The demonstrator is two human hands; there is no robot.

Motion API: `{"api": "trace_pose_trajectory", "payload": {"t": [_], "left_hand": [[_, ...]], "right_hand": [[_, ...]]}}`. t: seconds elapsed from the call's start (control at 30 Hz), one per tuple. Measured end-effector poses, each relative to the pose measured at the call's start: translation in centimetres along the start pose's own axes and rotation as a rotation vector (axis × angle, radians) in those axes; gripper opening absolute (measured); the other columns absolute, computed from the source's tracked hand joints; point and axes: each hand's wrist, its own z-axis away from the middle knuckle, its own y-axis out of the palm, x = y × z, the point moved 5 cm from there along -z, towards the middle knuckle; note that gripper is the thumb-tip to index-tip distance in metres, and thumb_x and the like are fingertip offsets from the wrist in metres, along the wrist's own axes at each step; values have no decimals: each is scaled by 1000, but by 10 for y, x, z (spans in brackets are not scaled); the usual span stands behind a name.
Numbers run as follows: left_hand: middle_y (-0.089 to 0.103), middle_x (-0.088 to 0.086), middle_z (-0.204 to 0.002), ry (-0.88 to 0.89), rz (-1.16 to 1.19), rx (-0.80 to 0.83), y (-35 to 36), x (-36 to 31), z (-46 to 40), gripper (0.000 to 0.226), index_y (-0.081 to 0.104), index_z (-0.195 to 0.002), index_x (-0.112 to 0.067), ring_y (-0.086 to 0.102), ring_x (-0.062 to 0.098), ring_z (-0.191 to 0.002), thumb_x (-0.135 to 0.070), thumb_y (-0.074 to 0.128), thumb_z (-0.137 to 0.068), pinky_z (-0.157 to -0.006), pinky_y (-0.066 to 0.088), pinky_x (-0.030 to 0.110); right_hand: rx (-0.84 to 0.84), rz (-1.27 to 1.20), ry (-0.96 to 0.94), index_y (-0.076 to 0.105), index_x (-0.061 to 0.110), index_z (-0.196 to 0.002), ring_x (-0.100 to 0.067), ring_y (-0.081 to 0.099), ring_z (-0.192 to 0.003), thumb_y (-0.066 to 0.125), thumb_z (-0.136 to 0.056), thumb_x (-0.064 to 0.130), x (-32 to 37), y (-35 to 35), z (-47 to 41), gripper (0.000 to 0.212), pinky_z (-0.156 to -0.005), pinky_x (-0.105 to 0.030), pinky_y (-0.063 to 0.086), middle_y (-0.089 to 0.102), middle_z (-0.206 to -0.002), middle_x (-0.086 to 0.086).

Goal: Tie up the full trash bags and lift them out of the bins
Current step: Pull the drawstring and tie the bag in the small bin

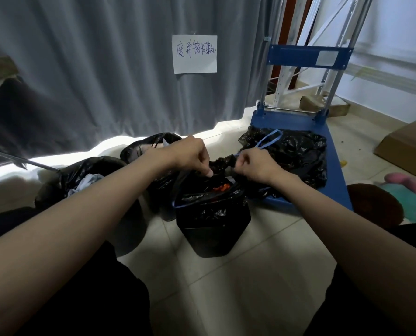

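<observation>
A: Trash bag (211,214), black, lining a small black bin (214,241) on the tiled floor (250,287); taken as landmark for all places below. Mouth partly gathered, red scraps (220,188) showing inside.

B: Fingers?

A: Left hand (190,155) above the bag's mouth, fingers curled down, pinching the bunched black plastic at the rim. Right hand (256,166) just right of it, fingers curled tight, gripping the gathered neck of plastic together with a blue drawstring (270,140). Both closed on the bag; none straight.

B: Bag relative to the fingers?

A: Directly beneath both hands, twisted neck stretched between them, body still seated in the bin.

B: Count?

A: Hands, two. Bins lined with black bags, three: the landmark, one left of it (81,180) holding pale crumpled stuff, one behind it (151,146), half hidden by the left hand. Loose black bag (291,151), one, right of and behind the landmark, lying on a blue platform cart (333,166). Drawstring loops in view, two: one at the landmark's rim, one rising from the right hand's grip.

B: Other entries?

A: Grey curtain (93,69) behind the landmark, one paper sign (194,54) with handwriting pinned to it. Cardboard box (408,149), far right.
</observation>
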Motion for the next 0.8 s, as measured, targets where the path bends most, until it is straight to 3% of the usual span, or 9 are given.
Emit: {"api": "trace_pose_trajectory", "payload": {"t": [0.07,0.1,0.2,0.3,0.43,0.6,0.67,0.8], "left_hand": [[66,-7,-59,12,-24,31,0,1,14,25,75,-66,-25,56,3,-57,-48,83,-67,-67,48,28],[68,-8,-62,14,-42,48,-1,1,21,25,75,-67,-27,58,4,-61,-52,83,-65,-68,49,29],[70,-10,-74,31,-72,94,-1,-1,42,25,76,-70,-35,61,3,-72,-57,82,-59,-74,52,31],[70,-15,-78,32,-134,128,1,-4,56,30,73,-70,-40,60,-3,-75,-66,77,-55,-75,51,30],[68,-18,-69,36,-211,94,0,-9,63,23,71,-65,-37,60,-2,-70,-57,82,-60,-69,49,26],[67,-16,-68,32,-269,-1,-5,-6,61,25,71,-72,-33,60,3,-71,-55,80,-63,-69,47,31],[66,-14,-70,42,-299,-52,-7,-8,57,20,70,-74,-29,60,8,-73,-46,78,-68,-68,44,31],[65,-13,-65,42,-210,-101,-14,-11,48,6,71,-73,-25,59,6,-67,-31,72,-72,-66,40,28]], "right_hand": [[127,-11,-176,73,11,-83,3,58,-59,64,-80,4,29,14,12,12,-71,-23,50,67,-72,2],[189,10,-255,75,13,-87,5,56,-57,68,-77,5,41,23,17,14,-68,-20,48,68,-72,4],[273,193,-383,70,26,-95,-10,60,-85,82,-69,28,62,53,26,30,-78,-33,51,64,-95,3],[257,393,-417,65,27,-107,-20,55,-109,79,-73,38,66,68,32,38,-83,-38,49,55,-119,1],[213,367,-413,65,33,-85,-24,62,-97,67,-85,33,64,64,29,2,-79,-37,51,64,-99,3],[202,251,-351,56,37,-64,-22,61,-85,66,-86,31,57,42,13,24,-81,-40,53,64,-80,4],[233,222,-344,56,34,-64,-21,60,-82,67,-89,25,53,35,11,28,-80,-35,51,62,-76,5],[223,172,-355,67,23,-80,-17,60,-77,70,-87,27,52,28,11,9,-76,-30,48,65,-75,3]]}}
